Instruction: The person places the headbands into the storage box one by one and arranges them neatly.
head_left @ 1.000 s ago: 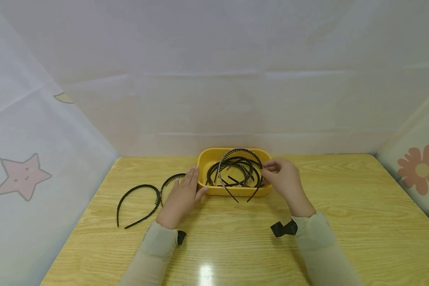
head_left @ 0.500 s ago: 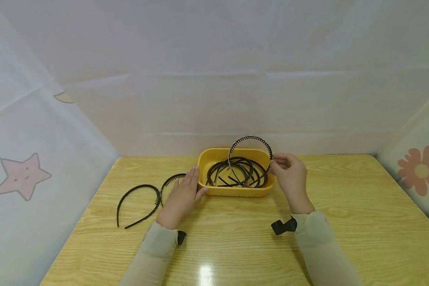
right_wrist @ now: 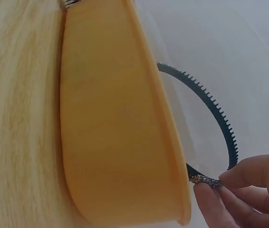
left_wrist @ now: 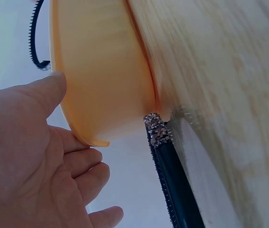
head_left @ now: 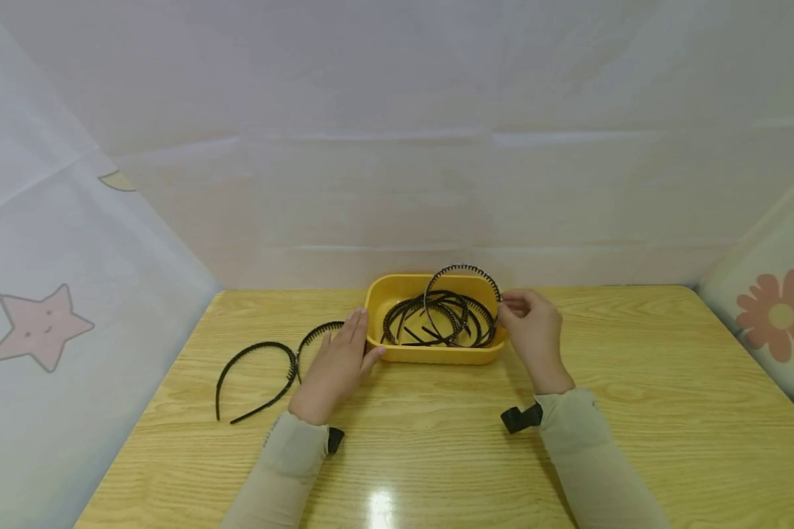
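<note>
My right hand (head_left: 536,334) pinches a thin black toothed headband (head_left: 461,267) between thumb and fingers. It stands upright at the right end of a yellow plastic bin (head_left: 437,355), its arch above the rim. In the right wrist view, glitter shows on the pinched part of the headband (right_wrist: 215,109). Several more black headbands (head_left: 410,302) lie tangled inside the bin. My left hand (head_left: 334,367) rests against the bin's left end, thumb at the front rim and fingers fairly straight along the side.
Left of the bin, a black headband (head_left: 265,344) lies on the wooden table (head_left: 423,455). Another headband (head_left: 316,332) beside it is partly hidden by my left hand. A pale backdrop sheet (head_left: 370,184) rises right behind the table's far edge.
My right hand has lifted the glittery headband up and to the right off the front rim, then lowered it slightly. My left hand and the bin stay put.
</note>
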Available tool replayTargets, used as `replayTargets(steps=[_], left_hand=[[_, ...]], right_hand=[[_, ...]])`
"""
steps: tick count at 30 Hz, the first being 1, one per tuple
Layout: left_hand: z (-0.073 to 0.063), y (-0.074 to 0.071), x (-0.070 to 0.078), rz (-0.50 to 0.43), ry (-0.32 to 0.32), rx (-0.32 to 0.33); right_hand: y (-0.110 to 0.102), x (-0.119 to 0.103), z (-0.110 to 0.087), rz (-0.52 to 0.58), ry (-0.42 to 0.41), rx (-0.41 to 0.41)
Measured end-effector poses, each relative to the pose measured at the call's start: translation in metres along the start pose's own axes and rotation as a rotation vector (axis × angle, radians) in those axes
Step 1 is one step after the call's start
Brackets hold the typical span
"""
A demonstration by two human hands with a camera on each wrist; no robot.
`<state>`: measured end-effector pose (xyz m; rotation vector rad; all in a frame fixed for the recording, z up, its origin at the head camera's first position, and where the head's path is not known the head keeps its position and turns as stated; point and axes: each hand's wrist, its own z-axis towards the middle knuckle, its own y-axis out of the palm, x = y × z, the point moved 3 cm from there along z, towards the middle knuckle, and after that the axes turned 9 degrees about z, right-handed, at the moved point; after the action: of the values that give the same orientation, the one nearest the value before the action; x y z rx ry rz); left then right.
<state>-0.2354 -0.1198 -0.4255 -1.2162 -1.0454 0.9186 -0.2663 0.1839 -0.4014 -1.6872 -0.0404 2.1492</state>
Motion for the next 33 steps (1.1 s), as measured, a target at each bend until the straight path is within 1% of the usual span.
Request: replayTargets(steps=[6,12,21,24,28,30,33], left_hand=[[0.0003,0.0004,-0.0002,0.003,0.007,-0.004],[0.0005,0.0009,-0.0005,0.003,0.007,-0.002],[0.0002,0.0013,-0.0004,-0.001,0.003,0.005],[0.0001,0.0011,-0.0002,0.0,0.004,0.005],[0.0002,0.001,-0.0001,0.001,0.004,0.007],[0.0004,0.001,0.0,-0.001,0.005,0.008],[0.0003,0.001,-0.0001,-0.003,0.003,0.008]], right_hand=[[0.0017,0.0058,0.0003,-0.067,-0.026,-0.015],[0.0035,0.0092,0.0011,-0.09,-0.051,-0.034],[0.0033,0.0102,0.0006,-0.095,-0.055,-0.063],[0.0024,0.0102,0.0008,-0.114,-0.067,-0.072],[0.0018,0.0099,0.0019,-0.149,-0.135,-0.103],[0.0015,0.0094,0.0025,-0.177,-0.196,-0.123],[0.0009,0.0087,0.0035,-0.259,-0.285,-0.15]])
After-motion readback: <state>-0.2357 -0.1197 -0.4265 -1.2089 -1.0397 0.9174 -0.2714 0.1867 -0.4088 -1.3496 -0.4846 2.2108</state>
